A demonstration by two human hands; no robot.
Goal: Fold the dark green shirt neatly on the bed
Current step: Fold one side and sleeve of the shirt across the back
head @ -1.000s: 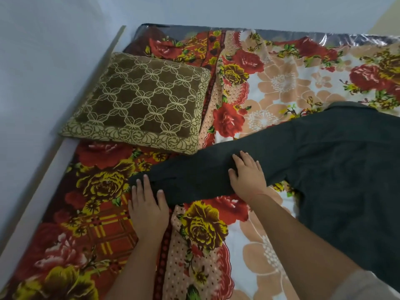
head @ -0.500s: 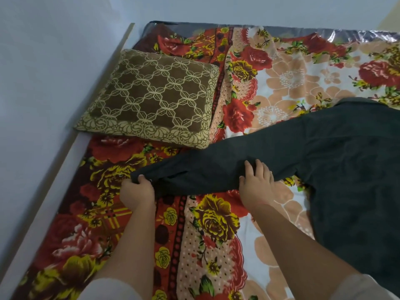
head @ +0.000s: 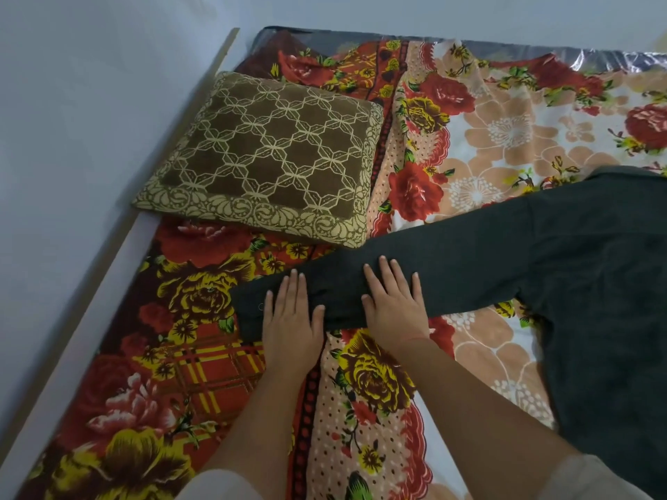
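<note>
Bed (head: pixel 505 131): flower-patterned. Dark green shirt (head: pixel 595 283): body lies right, sleeve (head: pixel 469 254) stretched left. Our left hand (head: pixel 290 319) and right hand (head: pixel 395 308): flat, fingers straight, pressing the sleeve. Risk, we judge: sliding palms bunch cloth, creasing it.

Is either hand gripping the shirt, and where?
Neither grips. The left hand presses flat on the sleeve of the dark green shirt near its cuff; the right hand presses flat farther up.

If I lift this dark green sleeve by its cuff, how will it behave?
Probably floppy: the sleeve lies limp on the bedsheet, so it would likely sag. It looks thin, likely light. Pushed, it may bunch: creases show between left hand and right hand.
</note>
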